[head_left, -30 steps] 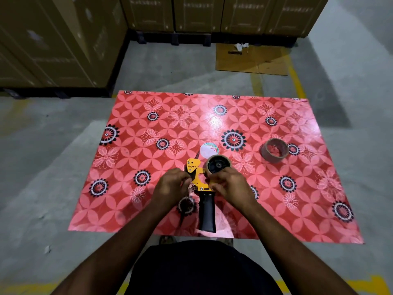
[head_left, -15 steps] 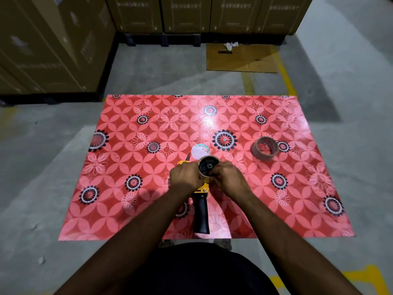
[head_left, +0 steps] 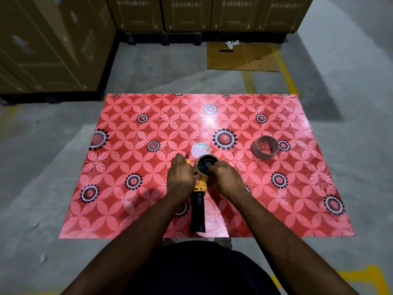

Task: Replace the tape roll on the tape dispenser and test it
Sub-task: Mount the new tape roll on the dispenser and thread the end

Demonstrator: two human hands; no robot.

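A red floral mat (head_left: 148,188) lies on the grey concrete floor (head_left: 42,167) under the hands. Well beyond them, stacked cardboard boxes (head_left: 191,13) line the far side, and a flattened cardboard sheet (head_left: 242,58) lies ahead to their right, crossing a yellow floor line (head_left: 287,75).

My left grip (head_left: 180,175) covers the front of the tape dispenser (head_left: 198,206), so its cutter end is mostly out of sight. My right grip (head_left: 225,177) hides the near right rim of the tape roll (head_left: 205,165) and whether a loose end is free. The print on the round label (head_left: 200,149) is too small to read. My forearms run off the bottom edge.
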